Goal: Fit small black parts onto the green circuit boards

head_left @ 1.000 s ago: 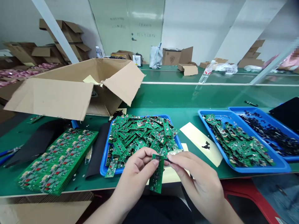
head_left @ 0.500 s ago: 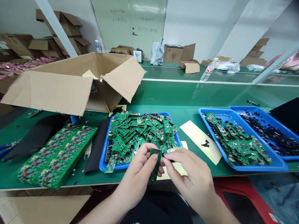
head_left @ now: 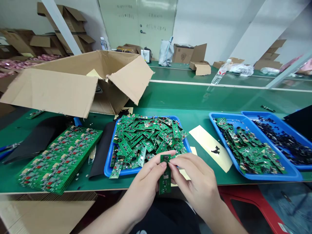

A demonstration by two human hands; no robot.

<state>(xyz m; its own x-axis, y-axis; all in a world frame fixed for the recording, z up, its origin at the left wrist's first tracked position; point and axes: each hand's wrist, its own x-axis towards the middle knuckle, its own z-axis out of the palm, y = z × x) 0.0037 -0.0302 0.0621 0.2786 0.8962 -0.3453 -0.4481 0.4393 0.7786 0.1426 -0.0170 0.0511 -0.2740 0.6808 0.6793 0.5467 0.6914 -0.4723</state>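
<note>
Where the head view looks down on the green bench [head_left: 196, 117], a narrow circuit board [head_left: 165, 184] is held up by two bare hands just in front of the near rim of the central blue tray [head_left: 109, 162], right of that tray's middle. Left hand [head_left: 149, 175]: thumb pressed on the board's face near its left edge, fingers folded behind, gripping it. Right hand [head_left: 196, 174]: thumb and forefinger brought near each other at the board's upper right edge; whether they pinch that edge or some small part is hidden and cannot be told.

Change over the last second: the right fingertips, then apart from the board on its right, now reach its edge; the board, then leaning slightly, stands straighter. As a judgement, handling now centres on the upper end, the left hand steadying while the right works.

Orientation: the long axis runs nearly straight away from the wearer, the end bearing a dark rectangular component [head_left: 166, 158] pointing toward the tray, the other toward the wearer.

Surroundings: loose boards [head_left: 146, 135] lie heaped at many angles in the tray; left of it are stacked panels [head_left: 60, 156]; right of it, yellow paper [head_left: 204, 139] bearing a black piece [head_left: 215, 150].
</note>
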